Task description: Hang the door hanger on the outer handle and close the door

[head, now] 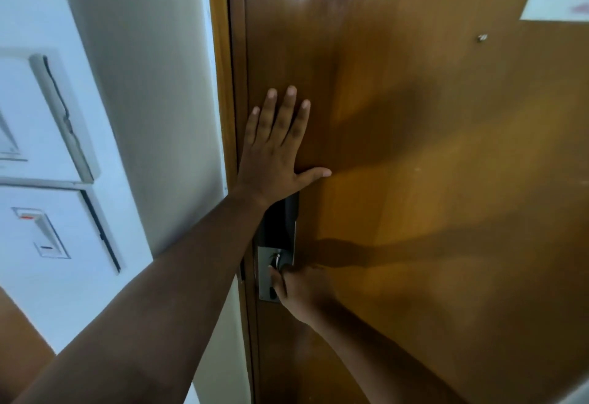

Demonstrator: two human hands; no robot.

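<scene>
Pressing my flat, spread left hand (274, 151) on the stiff, heavy wooden door (414, 180), my right hand (296, 289) clamps the handle (276, 260), the firmest hold.

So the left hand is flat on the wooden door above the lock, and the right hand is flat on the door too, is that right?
Not quite. The head view shows the left hand flat on the wooden door above the lock plate, but the right hand is not flat on the door: it is down at the lock plate, its fingers closed around the hardware there.
</scene>
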